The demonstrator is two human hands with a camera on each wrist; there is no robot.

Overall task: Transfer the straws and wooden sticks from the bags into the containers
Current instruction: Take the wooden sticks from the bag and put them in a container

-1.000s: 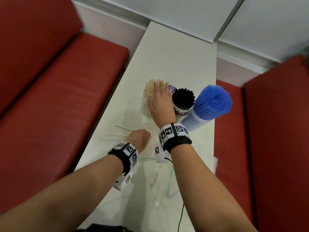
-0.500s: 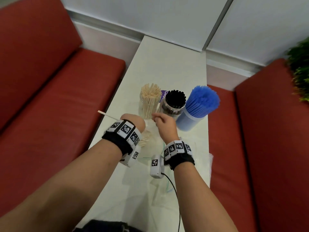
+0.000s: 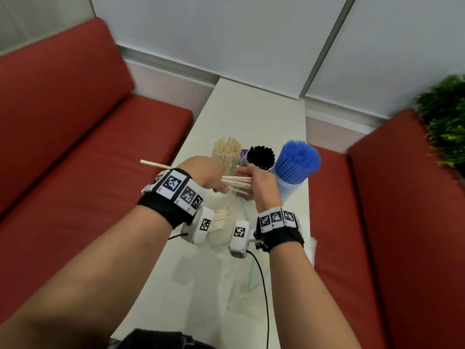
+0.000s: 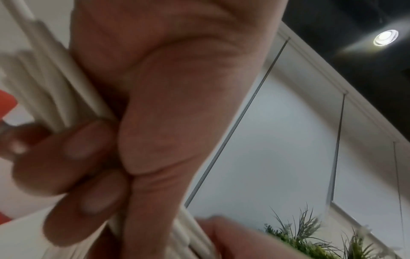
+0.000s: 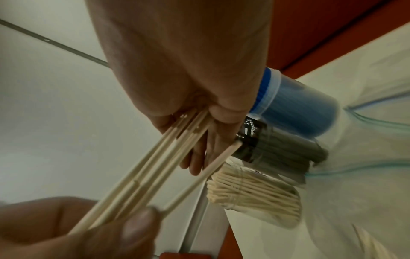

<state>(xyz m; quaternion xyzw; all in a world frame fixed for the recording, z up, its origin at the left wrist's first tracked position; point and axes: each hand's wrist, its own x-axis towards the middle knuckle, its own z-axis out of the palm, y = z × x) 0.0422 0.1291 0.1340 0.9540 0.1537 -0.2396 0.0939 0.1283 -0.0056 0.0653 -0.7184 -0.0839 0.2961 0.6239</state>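
Note:
My left hand (image 3: 208, 175) grips a bundle of wooden sticks (image 3: 236, 183) held level above the table, one end poking out left past the wrist. In the left wrist view its fingers (image 4: 77, 157) curl round the sticks (image 4: 51, 78). My right hand (image 3: 259, 180) meets the bundle's right end; in the right wrist view its fingers (image 5: 197, 154) lie straight with the stick ends (image 5: 144, 175) against the palm. Behind the hands stand a clear jar of wooden sticks (image 3: 227, 152), a jar of black straws (image 3: 260, 157) and a tub of blue straws (image 3: 297, 162).
Clear plastic bags (image 3: 226, 273) lie on the white table (image 3: 251, 114) under my wrists, one with a few sticks (image 3: 221, 219) in it. Red bench seats (image 3: 100, 172) flank the narrow table. A green plant (image 3: 445, 122) stands at the right.
My left hand has lifted the sticks off the table up to jar height. My right hand left the top of the stick jar and came back to the bundle's end.

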